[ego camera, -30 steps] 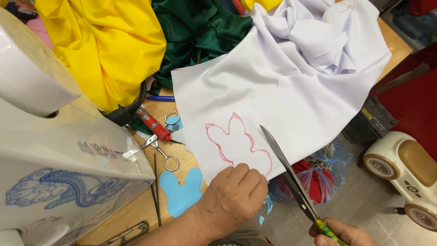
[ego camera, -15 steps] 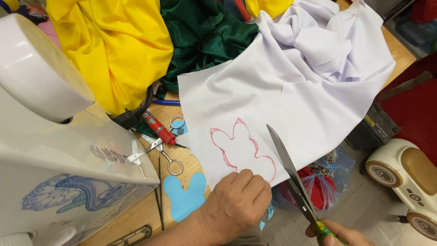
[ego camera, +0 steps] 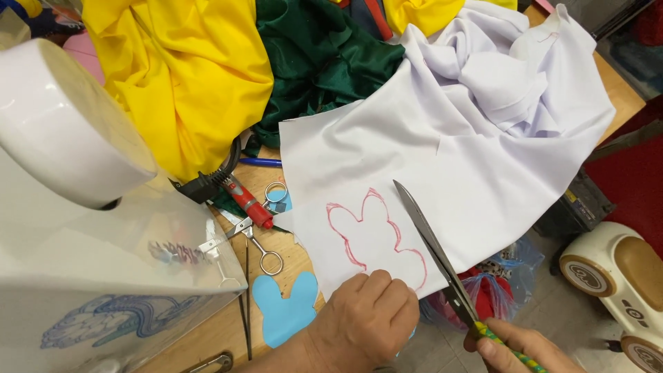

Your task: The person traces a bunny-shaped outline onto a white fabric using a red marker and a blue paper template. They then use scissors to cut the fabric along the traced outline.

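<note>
Right hand (ego camera: 521, 349) cut off by bottom edge; scissors (ego camera: 431, 249) handles hidden.

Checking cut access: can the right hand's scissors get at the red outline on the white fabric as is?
Probably yes. The right hand holds the scissors with blades lying on the white fabric right beside the red outline. The left hand presses the fabric's near edge, clear of the blades.
</note>
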